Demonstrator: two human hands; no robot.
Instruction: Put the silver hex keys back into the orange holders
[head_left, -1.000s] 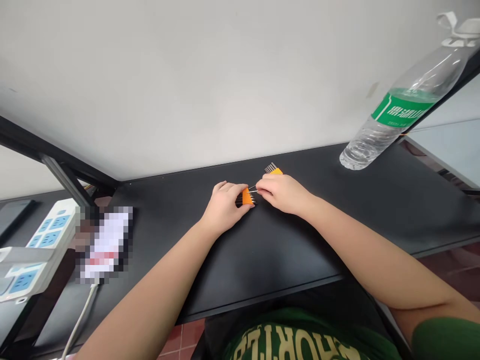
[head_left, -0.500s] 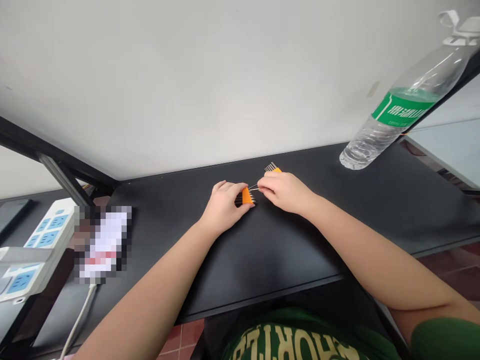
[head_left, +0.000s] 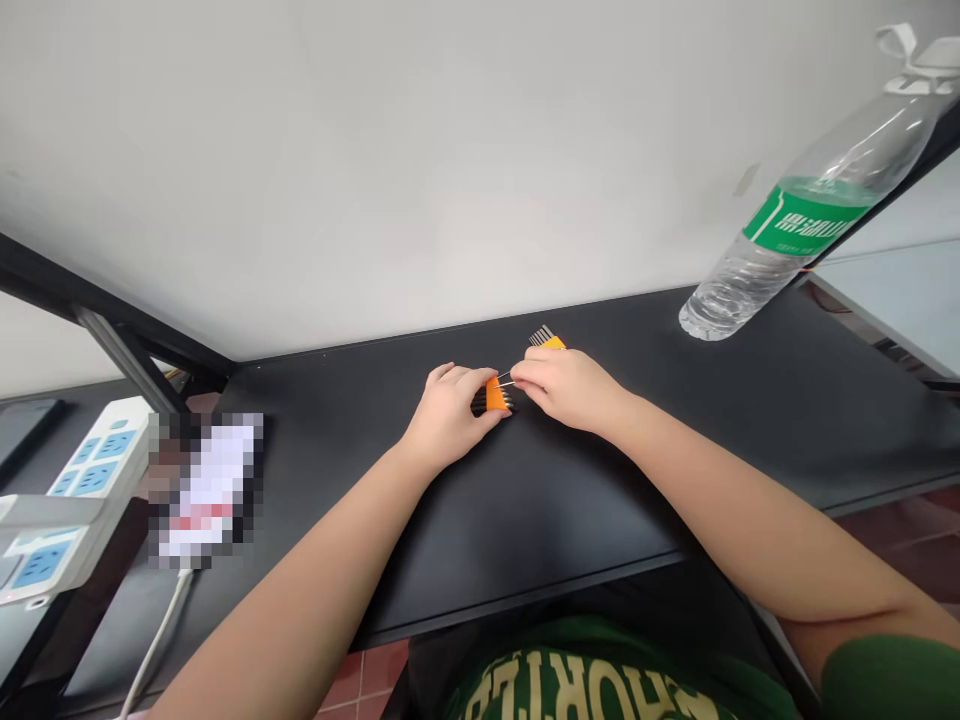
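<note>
Near the middle of the black table, my left hand [head_left: 448, 412] grips an orange holder [head_left: 496, 394] between thumb and fingers. Several dark, thin rods pass through this holder and stick out on both sides. My right hand [head_left: 564, 385] is pinched on a thin metal rod [head_left: 505, 384], whose far end reaches the top part of the orange holder. Just behind my right hand lies a second orange holder [head_left: 553, 343] with several grey rods [head_left: 540, 334] sticking out of it, partly hidden by the hand.
A large clear bottle with a green label [head_left: 806, 217] stands at the back right of the table [head_left: 517, 520]. On the left are a blurred-out object [head_left: 214, 485] with a white cable [head_left: 161, 635] and a white power strip [head_left: 101, 470]. A pale wall [head_left: 450, 170] rises behind.
My right hand has shifted slightly left, and the rod in it now overlaps the top of the orange holder. My left hand has barely moved.
</note>
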